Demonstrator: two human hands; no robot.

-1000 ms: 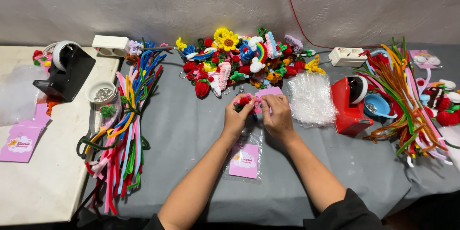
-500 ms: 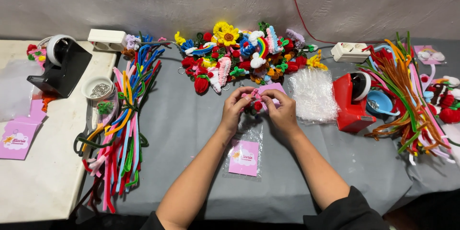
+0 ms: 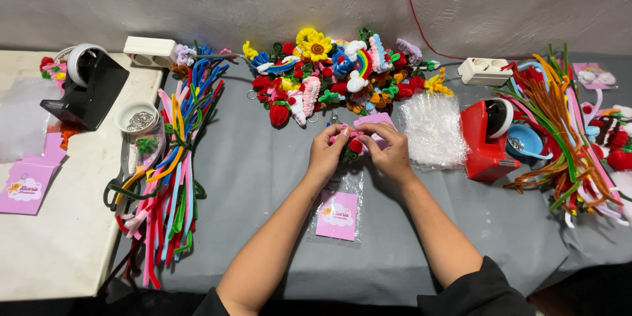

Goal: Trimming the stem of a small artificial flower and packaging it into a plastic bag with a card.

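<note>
A red and green charm (image 3: pixel 353 146) is pinched between L hand (image 3: pixel 327 153) and R hand (image 3: pixel 390 151), above grey cloth (image 3: pixel 263 164) at centre. Pink card (image 3: pixel 375 121) is held by R fingers. Bagged card (image 3: pixel 338 214) lies just below; charm pile (image 3: pixel 329 76) is behind.

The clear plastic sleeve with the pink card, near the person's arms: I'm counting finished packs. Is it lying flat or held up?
Lying flat: the clear plastic sleeve with the pink card rests on the grey tablecloth, untouched.

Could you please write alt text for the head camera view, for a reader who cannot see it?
Two bare hands, left hand and right hand, hold a small red and pink pipe-cleaner craft over a grey-covered table, between piles of coloured pipe cleaners and finished flowers.
</note>
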